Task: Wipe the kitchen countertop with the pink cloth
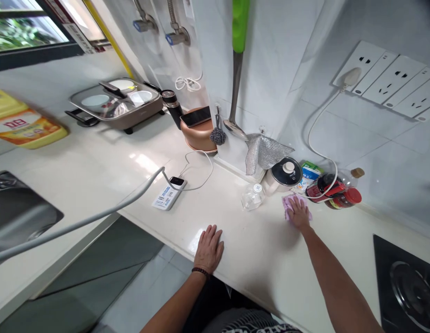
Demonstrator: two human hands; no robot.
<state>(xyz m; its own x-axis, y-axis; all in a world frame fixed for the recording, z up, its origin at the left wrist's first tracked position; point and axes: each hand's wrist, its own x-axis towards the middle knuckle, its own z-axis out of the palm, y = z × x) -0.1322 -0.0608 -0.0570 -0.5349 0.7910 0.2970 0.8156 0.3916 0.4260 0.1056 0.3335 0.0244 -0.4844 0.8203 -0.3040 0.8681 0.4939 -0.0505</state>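
Under my right hand a pink cloth is pressed against the white countertop, close to the wall. The fingers lie spread over the cloth. My left hand rests flat by the counter's front edge, fingers stretched out, holding nothing. A clear glass jar stands between the hands, nearer the right one. Behind the cloth sit a small electric pot with a dark lid, a red-capped jar and a dark bottle.
A stove burner lies at the right, a sink at the left. A white power bank has a cable attached. Further back are a copper-coloured pot, an electric skillet and a yellow jug. A silver cloth hangs on the wall.
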